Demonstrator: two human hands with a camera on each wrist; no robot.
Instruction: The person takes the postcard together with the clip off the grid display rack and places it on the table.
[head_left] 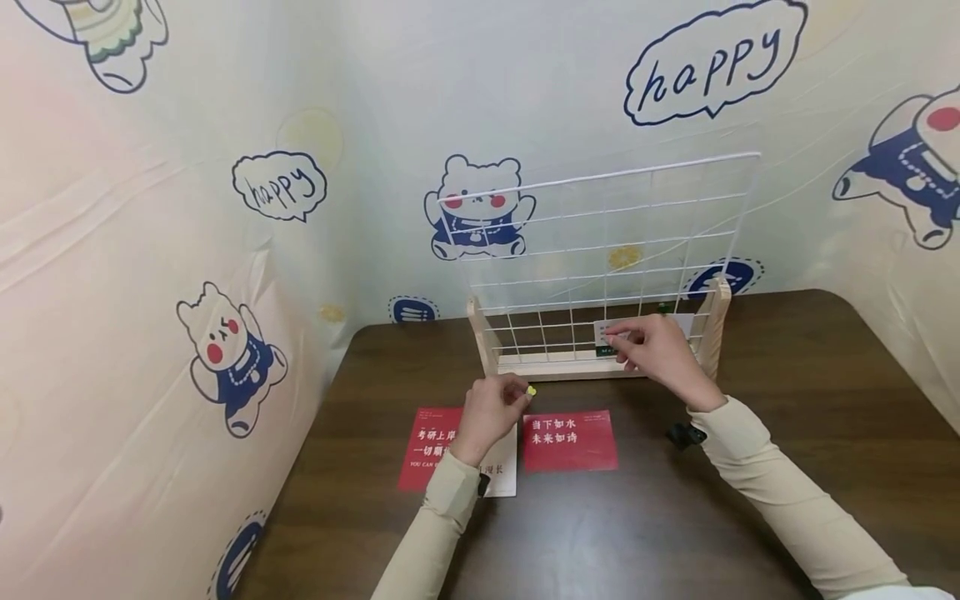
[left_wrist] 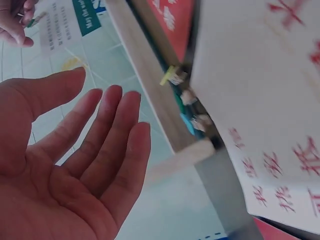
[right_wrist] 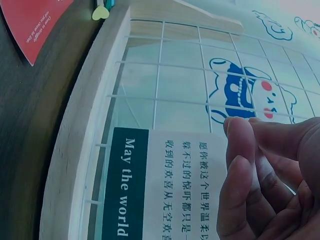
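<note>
A white card (right_wrist: pixel 175 175) with a dark green band stands against the white wire grid (head_left: pixel 592 250), low on its right side. A green clip (head_left: pixel 662 308) sits at the card's top edge. My right hand (head_left: pixel 658 354) is at the card's upper left corner, thumb and index fingertips together; whether anything is between them is hidden. My left hand (head_left: pixel 491 412) is above the cards on the table, fingers loosely bent and holding nothing. Near its fingertips lies a yellow heart-topped clip (head_left: pixel 531 391), with other small clips (left_wrist: pixel 192 107) beside it along the wooden base (left_wrist: pixel 150 95).
A red card (head_left: pixel 570 440) lies flat in front of the grid. Another red card (head_left: pixel 423 450) and a white card (head_left: pixel 504 467) lie partly under my left hand. Wooden side feet (head_left: pixel 716 325) hold the grid upright on the dark table (head_left: pixel 600 533). Patterned cloth (head_left: pixel 360 100) hangs behind.
</note>
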